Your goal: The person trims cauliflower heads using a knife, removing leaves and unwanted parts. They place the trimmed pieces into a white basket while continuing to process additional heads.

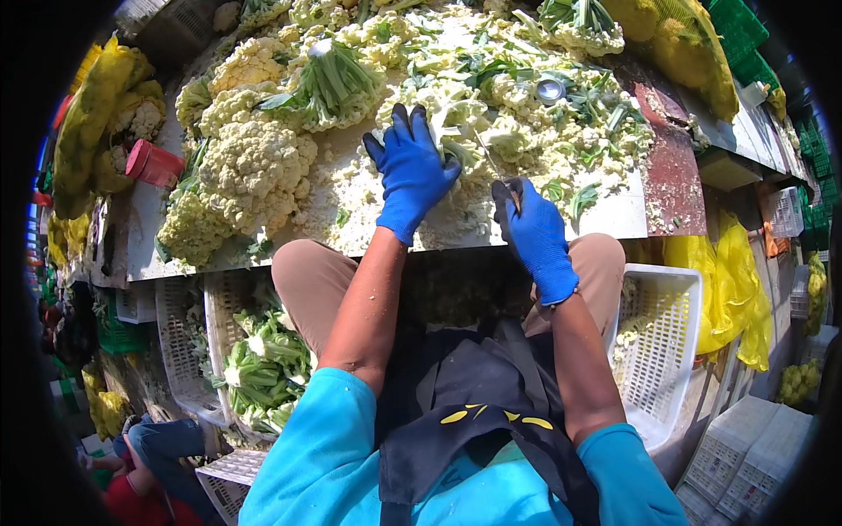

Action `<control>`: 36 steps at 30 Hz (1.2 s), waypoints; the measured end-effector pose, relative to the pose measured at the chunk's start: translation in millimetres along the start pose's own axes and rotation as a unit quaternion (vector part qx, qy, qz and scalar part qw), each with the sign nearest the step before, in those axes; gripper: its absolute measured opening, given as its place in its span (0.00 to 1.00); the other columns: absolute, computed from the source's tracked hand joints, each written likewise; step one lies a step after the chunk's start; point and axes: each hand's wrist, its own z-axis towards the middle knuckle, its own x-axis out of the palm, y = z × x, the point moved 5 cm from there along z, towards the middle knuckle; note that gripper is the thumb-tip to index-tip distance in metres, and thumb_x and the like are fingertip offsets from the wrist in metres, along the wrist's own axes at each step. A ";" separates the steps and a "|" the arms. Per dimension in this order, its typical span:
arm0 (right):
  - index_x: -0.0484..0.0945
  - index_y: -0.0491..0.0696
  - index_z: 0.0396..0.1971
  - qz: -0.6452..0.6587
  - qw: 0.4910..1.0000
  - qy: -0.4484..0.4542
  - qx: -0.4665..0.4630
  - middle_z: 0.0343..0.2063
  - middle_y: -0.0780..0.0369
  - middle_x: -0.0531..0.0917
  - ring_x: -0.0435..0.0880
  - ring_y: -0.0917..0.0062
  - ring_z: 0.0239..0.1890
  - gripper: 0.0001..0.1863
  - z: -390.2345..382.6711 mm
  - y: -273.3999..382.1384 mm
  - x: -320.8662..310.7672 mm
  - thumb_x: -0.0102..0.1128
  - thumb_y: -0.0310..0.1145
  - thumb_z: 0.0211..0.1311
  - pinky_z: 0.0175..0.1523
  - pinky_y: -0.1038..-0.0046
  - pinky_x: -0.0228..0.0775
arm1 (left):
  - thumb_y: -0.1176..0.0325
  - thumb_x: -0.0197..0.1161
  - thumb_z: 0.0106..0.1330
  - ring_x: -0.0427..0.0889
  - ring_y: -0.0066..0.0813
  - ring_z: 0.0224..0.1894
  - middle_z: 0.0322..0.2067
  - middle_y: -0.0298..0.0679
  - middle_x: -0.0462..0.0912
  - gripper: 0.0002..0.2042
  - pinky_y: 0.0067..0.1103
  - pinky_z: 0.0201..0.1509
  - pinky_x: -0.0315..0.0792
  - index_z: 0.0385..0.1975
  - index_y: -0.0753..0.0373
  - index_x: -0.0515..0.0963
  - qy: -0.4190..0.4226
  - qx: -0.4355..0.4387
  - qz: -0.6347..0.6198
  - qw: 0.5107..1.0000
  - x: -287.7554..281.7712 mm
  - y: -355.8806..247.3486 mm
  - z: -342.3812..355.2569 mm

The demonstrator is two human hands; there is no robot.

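Note:
My left hand (pixel 412 171), in a blue glove, grips a pale cauliflower piece (pixel 452 118) with leafy stems on the white work surface (pixel 605 215); its underside is hidden. To the right, my gloved right hand (pixel 529 230) is closed on a knife (pixel 513 197), whose thin blade points up-left toward that piece. A large cauliflower head (pixel 254 175) rests left of my left hand, with a leafy head (pixel 329 83) behind it. Florets, crumbs and leaf scraps are strewn around both hands, and a small round metal object (pixel 550 89) lies among them at the right.
Crates of leafy trimmings (pixel 267 377) stand below left; another white crate (pixel 658 289) is beside my right leg. Yellow sacks (pixel 92 123) and a red container (pixel 153 164) are at left, yellow bags (pixel 710 289) and green crates (pixel 732 35) at right. Another person's leg (pixel 175 456) shows lower left.

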 end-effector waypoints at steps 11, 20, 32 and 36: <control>0.75 0.48 0.50 0.083 0.994 -0.048 0.048 0.31 0.57 0.85 0.84 0.70 0.30 0.27 110.2 -35.3 -19.5 0.71 0.41 0.49 0.35 0.70 0.76 | 0.42 0.66 0.50 0.66 0.51 0.62 0.65 0.57 0.60 0.45 0.57 0.66 0.44 0.65 0.64 0.60 -0.007 0.014 -0.042 0.999 1.5 3.8 11.9; 0.73 0.46 0.36 0.443 0.885 0.044 0.137 0.20 0.69 0.74 0.68 0.89 0.17 0.18 -17.1 -59.7 -150.1 0.74 0.31 0.49 0.21 0.85 0.58 | 0.59 0.65 0.61 0.68 0.46 0.61 0.62 0.53 0.64 0.36 0.39 0.65 0.63 0.67 0.65 0.58 0.069 -0.015 -0.702 0.709 -55.5 -113.8 -26.6; 0.72 0.42 0.54 0.299 0.880 -0.322 0.178 0.32 0.63 0.81 0.72 0.87 0.16 0.19 -218.0 -146.6 -182.8 0.44 0.40 0.75 0.23 0.83 0.63 | 0.85 0.68 0.53 0.79 0.26 0.46 0.44 0.41 0.77 0.25 0.24 0.50 0.77 0.51 0.68 0.68 0.205 0.265 -0.743 0.580 10.4 -324.6 -154.9; 0.74 0.44 0.49 0.306 0.842 -0.307 0.320 0.23 0.64 0.78 0.74 0.84 0.18 0.19 -247.0 -155.4 -160.9 0.47 0.44 0.73 0.25 0.80 0.65 | 0.84 0.67 0.53 0.79 0.25 0.45 0.42 0.38 0.79 0.21 0.24 0.48 0.77 0.48 0.67 0.72 0.266 0.259 -0.725 0.580 34.6 -347.9 -179.9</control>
